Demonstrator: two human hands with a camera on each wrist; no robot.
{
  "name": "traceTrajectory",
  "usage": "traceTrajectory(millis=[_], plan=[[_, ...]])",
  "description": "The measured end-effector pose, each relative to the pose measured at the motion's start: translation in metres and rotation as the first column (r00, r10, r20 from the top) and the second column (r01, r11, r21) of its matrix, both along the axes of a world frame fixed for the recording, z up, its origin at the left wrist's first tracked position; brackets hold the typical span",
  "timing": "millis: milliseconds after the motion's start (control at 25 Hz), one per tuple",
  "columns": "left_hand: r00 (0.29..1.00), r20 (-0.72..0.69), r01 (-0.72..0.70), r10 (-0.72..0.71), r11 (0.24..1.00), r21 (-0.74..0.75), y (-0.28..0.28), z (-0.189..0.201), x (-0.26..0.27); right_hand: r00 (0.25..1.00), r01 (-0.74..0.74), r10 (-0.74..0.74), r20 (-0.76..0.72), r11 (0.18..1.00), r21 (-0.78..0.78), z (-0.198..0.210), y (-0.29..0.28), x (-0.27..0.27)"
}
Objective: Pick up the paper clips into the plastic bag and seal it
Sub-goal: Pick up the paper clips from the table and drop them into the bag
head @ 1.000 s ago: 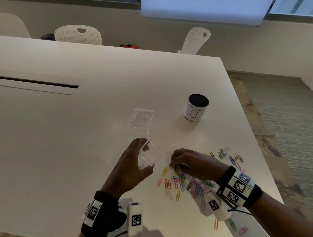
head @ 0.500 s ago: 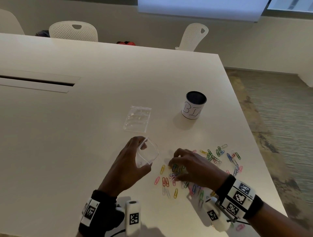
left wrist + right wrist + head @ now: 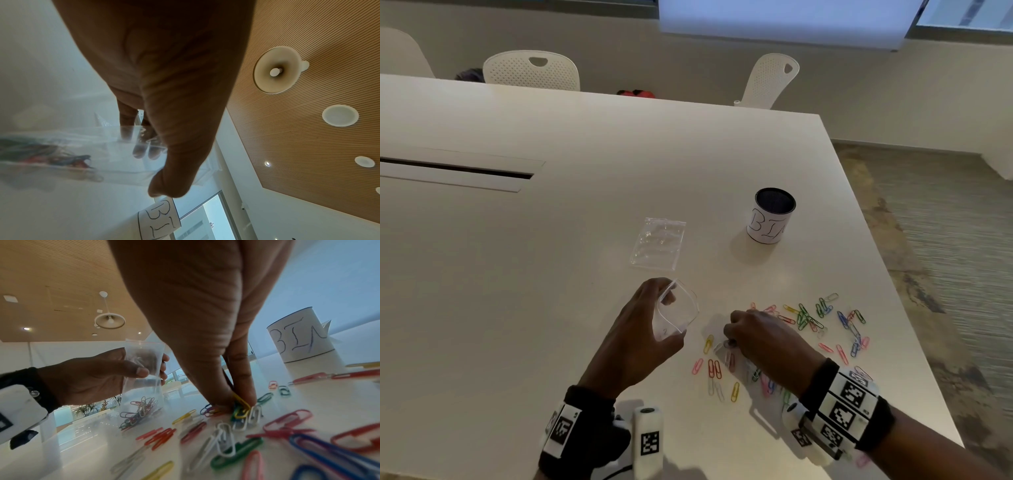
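**Bag held open beside the clips**

The left hand (image 3: 633, 339) grips a small clear plastic bag (image 3: 677, 310), mouth open. Just right of it, the right hand (image 3: 760, 337) pinches scattered coloured wire paper clips (image 3: 804, 317) on the white table (image 3: 517, 274).

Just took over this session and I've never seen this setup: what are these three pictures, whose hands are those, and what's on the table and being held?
No machine here: a person works with bare hands, wearing cameras. The head view looks down from the forehead; the other two look along each wrist toward the fingers, hence the huge, distorted palms.

The left hand holds a small clear plastic bag upright with its mouth open; the right wrist view shows some paper clips already at its bottom. The right hand is down on the white table, fingertips pinching a small bunch of paper clips. Many more coloured clips lie scattered around it.

Also on the table: a second, flat plastic bag and a cup labelled "BIN", both untouched. The black-and-white squares on the wristbands are printed markers.
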State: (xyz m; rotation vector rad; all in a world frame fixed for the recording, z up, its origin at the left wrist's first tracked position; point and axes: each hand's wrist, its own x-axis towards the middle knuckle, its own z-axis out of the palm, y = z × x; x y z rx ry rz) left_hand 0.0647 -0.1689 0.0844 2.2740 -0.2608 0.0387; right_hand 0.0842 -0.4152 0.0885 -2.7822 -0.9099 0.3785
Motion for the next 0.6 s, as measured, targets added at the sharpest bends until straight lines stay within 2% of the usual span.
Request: traceTrajectory(millis=[200, 360, 440, 480, 600], plan=[[1.000, 0.004, 0.003, -0.003, 1.000, 0.000, 0.000, 0.001, -0.001, 0.998, 0.058, -0.058, 0.002, 0.998, 0.021, -0.002, -0.007, 0.011], [1.000, 0.003, 0.002, -0.002, 1.000, 0.004, 0.000, 0.000, -0.002, 0.963, 0.266, -0.248, -0.104, 0.938, 0.222, -0.001, -0.022, 0.026], [1.000, 0.005, 0.005, -0.005, 1.000, 0.002, 0.000, -0.001, -0.003, 0.916, 0.399, -0.352, -0.190, 0.843, 0.361, 0.005, -0.028, 0.028], [1.000, 0.006, 0.006, -0.006, 1.000, -0.001, -0.001, -0.001, -0.002, 0.887, 0.460, -0.381, -0.259, 0.766, 0.449, 0.009, -0.029, 0.027], [1.000, 0.004, 0.013, -0.013, 1.000, 0.005, -0.002, -0.002, -0.001, 0.817, 0.575, -0.309, -0.486, 0.484, 0.659, 0.033, -0.018, 0.019]])
